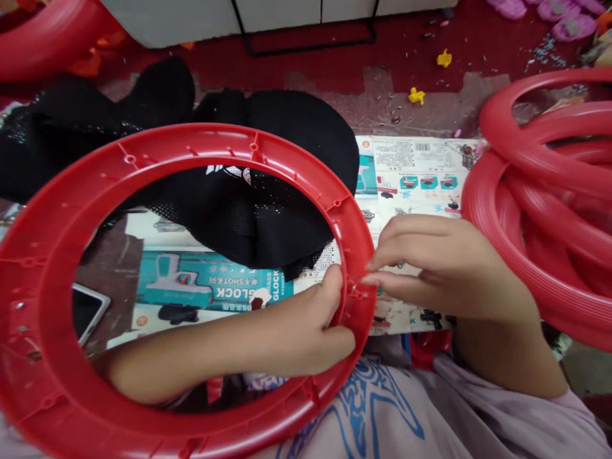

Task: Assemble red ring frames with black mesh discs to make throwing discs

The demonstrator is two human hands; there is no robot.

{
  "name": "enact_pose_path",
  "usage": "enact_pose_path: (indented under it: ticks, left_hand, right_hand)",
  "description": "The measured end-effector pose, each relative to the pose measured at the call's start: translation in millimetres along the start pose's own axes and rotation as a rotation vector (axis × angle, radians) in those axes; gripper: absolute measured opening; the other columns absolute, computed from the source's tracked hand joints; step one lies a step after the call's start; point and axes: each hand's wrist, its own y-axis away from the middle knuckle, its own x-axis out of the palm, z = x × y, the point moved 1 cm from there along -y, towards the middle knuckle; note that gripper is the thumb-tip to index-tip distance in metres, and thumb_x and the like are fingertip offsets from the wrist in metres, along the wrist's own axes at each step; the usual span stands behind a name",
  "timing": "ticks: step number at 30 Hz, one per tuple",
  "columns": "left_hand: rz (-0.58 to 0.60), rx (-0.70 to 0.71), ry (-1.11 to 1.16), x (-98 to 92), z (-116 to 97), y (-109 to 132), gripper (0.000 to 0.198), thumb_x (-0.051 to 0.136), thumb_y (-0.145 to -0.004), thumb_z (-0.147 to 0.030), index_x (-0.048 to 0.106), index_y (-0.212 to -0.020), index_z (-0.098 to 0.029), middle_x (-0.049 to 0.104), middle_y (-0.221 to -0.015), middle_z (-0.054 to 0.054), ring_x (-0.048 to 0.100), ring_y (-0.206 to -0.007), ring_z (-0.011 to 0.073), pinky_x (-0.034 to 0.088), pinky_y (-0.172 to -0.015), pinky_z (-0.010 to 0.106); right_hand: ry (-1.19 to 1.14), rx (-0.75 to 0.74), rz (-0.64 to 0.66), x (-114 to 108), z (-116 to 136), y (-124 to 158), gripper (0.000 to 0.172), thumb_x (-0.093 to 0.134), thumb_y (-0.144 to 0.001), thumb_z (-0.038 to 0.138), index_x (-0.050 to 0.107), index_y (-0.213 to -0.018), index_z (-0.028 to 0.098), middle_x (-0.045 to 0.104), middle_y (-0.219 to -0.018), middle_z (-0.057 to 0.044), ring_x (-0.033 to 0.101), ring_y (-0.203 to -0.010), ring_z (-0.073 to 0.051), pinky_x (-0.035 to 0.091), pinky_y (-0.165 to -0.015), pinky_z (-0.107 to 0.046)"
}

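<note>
Steadying a red plastic ring (pixel 294 162) was the left hand's part: the ring spread across the left and centre of the frame, its hollow, ribbed side facing the camera. The left hand (pixel 322 331) reached through the opening and gripped the wall near the ring's right side, thumb and fingers on it. The right hand (pixel 415 268), just right of centre, brought thumb and forefinger to the outer edge near a small post; whether they were closed on anything could not be told. The step in hand looked like fine fingertip work at that spot, and the next move seemed to call for a firm left grip and a light, exact touch from the right. Behind the ring, a black cap (pixel 306 127) overlapped printed cardboard (pixel 415 159). More red rings (pixel 488 210) were piled at the right edge, and a yellow piece (pixel 444 58) lay at the upper right.
</note>
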Motion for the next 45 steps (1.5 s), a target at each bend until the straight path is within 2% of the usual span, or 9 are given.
enact_pose_path:
  ticks: [4, 10, 14, 20, 27, 34, 38, 41, 45]
  left_hand:
    - [0.028, -0.092, 0.011, 1.1, -6.4, -1.9, 0.04, 0.051, -0.072, -0.018, 0.039, -0.11, -0.018, 0.061, -0.099, 0.006, 0.057, -0.101, 0.0257, 0.05, -0.083, 0.036]
    - [0.028, -0.175, -0.066, 0.4, -13.7, -2.7, 0.03, 0.052, -0.071, -0.02, 0.037, -0.097, -0.02, 0.058, -0.088, 0.002, 0.059, -0.079, 0.0208, 0.048, -0.065, 0.031]
    - [0.018, -0.16, -0.066, 0.6, -11.8, -2.6, 0.03, 0.051, -0.07, -0.02, 0.037, -0.097, -0.02, 0.059, -0.093, 0.004, 0.059, -0.085, 0.0229, 0.049, -0.07, 0.033]
    - [0.035, -0.205, -0.065, 0.3, -10.9, -2.1, 0.038, 0.051, -0.072, -0.023, 0.038, -0.108, -0.019, 0.062, -0.098, 0.006, 0.061, -0.088, 0.0249, 0.05, -0.078, 0.039]
    - [0.065, -0.214, -0.12, -1.3, -12.7, -3.4, 0.038, 0.05, -0.07, -0.022, 0.037, -0.106, -0.019, 0.06, -0.091, 0.004, 0.06, -0.077, 0.0221, 0.047, -0.065, 0.033]
    - [0.052, -0.242, -0.146, -0.5, -11.5, -2.3, 0.035, 0.048, -0.071, -0.025, 0.036, -0.104, -0.02, 0.06, -0.083, 0.003, 0.06, -0.077, 0.0239, 0.048, -0.068, 0.036]
    - [0.06, -0.262, -0.2, -1.8, -14.8, -0.7, 0.037, 0.047, -0.072, -0.026, 0.036, -0.107, -0.019, 0.059, -0.089, 0.005, 0.059, -0.075, 0.0232, 0.048, -0.064, 0.035]
    - [0.086, -0.258, -0.211, -2.0, -15.4, 0.1, 0.036, 0.047, -0.074, -0.027, 0.036, -0.108, -0.018, 0.059, -0.089, 0.005, 0.059, -0.072, 0.0219, 0.047, -0.062, 0.034]
    - [0.086, -0.18, -0.171, -1.8, -13.1, 0.9, 0.036, 0.046, -0.077, -0.026, 0.036, -0.11, -0.018, 0.059, -0.094, 0.006, 0.059, -0.078, 0.0217, 0.049, -0.068, 0.034]
  right_hand:
    - [0.047, -0.061, 0.046, -1.5, 6.9, 2.6, 0.014, 0.049, -0.091, 0.018, 0.061, -0.083, 0.018, 0.061, -0.078, -0.004, 0.054, -0.071, -0.012, 0.042, -0.064, -0.024]
    - [0.107, -0.097, 0.123, 1.2, 7.1, 2.5, 0.021, 0.046, -0.089, 0.012, 0.062, -0.075, 0.016, 0.06, -0.072, -0.004, 0.052, -0.066, -0.012, 0.038, -0.06, -0.025]
    - [0.111, -0.114, 0.144, 2.5, 7.3, 2.7, 0.022, 0.047, -0.089, 0.013, 0.063, -0.074, 0.015, 0.059, -0.071, -0.003, 0.049, -0.065, -0.012, 0.036, -0.058, -0.025]
    - [0.271, -0.146, 0.049, 7.2, 3.0, 3.2, 0.019, 0.051, -0.088, 0.014, 0.066, -0.076, 0.015, 0.059, -0.07, -0.003, 0.048, -0.064, -0.014, 0.032, -0.057, -0.027]
    - [0.202, -0.16, 0.108, 9.3, 4.1, 4.4, 0.021, 0.05, -0.09, 0.014, 0.066, -0.076, 0.017, 0.052, -0.065, 0.0, 0.041, -0.06, -0.012, 0.029, -0.056, -0.027]
    - [0.251, -0.15, 0.129, 13.1, 4.0, 0.3, 0.021, 0.049, -0.089, 0.013, 0.067, -0.079, 0.014, 0.06, -0.071, -0.004, 0.05, -0.065, -0.013, 0.036, -0.058, -0.026]
    - [0.127, -0.112, 0.125, 14.8, 0.3, -0.6, 0.021, 0.048, -0.088, 0.011, 0.067, -0.081, 0.012, 0.062, -0.075, -0.007, 0.055, -0.068, -0.013, 0.04, -0.061, -0.025]
    - [0.128, -0.083, 0.084, 15.8, -1.1, -1.2, 0.02, 0.049, -0.087, 0.01, 0.068, -0.08, 0.011, 0.063, -0.075, -0.006, 0.055, -0.068, -0.013, 0.04, -0.061, -0.025]
    - [0.228, -0.067, 0.001, 17.9, -0.6, -2.9, 0.02, 0.055, -0.085, 0.014, 0.069, -0.07, 0.013, 0.061, -0.065, -0.003, 0.051, -0.062, -0.013, 0.037, -0.059, -0.027]
